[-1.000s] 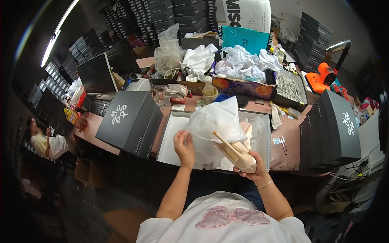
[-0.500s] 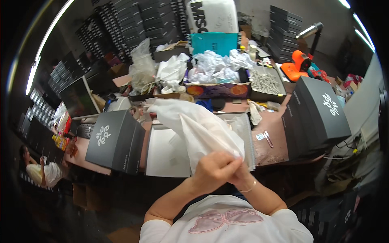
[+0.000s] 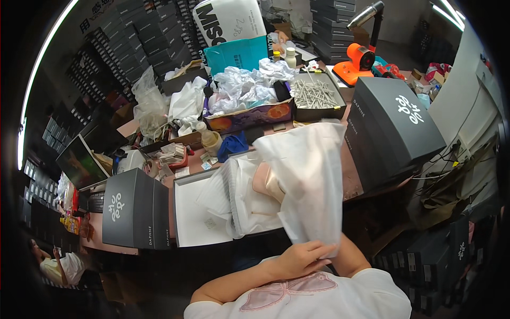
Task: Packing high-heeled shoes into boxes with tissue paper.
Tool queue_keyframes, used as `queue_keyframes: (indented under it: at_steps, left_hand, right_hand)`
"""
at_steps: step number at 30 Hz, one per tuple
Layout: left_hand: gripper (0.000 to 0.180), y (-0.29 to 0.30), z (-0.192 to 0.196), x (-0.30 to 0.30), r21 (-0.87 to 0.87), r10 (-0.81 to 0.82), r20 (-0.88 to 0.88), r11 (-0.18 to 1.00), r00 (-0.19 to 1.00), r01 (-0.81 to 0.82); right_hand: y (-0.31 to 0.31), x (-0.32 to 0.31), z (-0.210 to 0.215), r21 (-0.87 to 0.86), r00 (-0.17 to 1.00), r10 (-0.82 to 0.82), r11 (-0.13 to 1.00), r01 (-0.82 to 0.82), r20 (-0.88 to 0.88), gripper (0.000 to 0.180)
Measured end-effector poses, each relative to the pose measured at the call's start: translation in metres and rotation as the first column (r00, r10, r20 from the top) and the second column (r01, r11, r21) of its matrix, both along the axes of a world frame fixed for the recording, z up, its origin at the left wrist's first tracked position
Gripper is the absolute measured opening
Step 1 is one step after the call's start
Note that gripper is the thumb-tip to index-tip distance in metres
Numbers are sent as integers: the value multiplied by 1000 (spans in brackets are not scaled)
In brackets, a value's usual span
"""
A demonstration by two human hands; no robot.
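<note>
White bag (image 3: 317, 170), pale pink shoe (image 3: 261, 179)

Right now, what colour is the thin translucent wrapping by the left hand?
Milky white wrapping, clearest in the head view.

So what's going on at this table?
A person in a white top is handling a loose, translucent white wrapping. Their left hand is at its lower end; the right hand is hidden by it. A pinkish shape shows faintly through. Partly behind the wrapping, a pale pink shoe lies in an open, white-lined rectangular box. Dark grey boxes stand on either side.
</note>
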State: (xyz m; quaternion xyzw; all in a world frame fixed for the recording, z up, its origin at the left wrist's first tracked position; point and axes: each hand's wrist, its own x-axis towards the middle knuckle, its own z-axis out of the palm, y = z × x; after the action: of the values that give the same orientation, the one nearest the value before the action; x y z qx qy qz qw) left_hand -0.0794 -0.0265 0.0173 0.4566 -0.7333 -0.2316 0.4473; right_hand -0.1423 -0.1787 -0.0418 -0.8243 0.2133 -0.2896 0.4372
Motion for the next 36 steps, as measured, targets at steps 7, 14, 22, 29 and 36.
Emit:
queue_keyframes:
  at_steps: [7,14,22,29,36]
  left_hand:
    - [70,-56,-118,96,759,781,-596,624,186,-187]
    - [69,-107,-153,94,861,868,-486,496,100,-117]
    - [47,-50,-66,112,521,518,-852,854,-74,-19]
    - [67,-49,-13,59,417,442,-889,889,118,-187]
    - [34,-51,5,105,339,451,-90,852,888,-398]
  right_hand:
    - [-111,-95,-138,-425,770,-506,840,337,-389,32]
    - [-82,-138,-149,-506,826,-405,845,174,-393,26]
    - [0,-170,22,312,872,-122,903,296,-474,14]
    - [33,-40,75,-23,996,31,999,-34,-89,88]
    - [5,-129,25,607,953,-288,775,176,91,69]
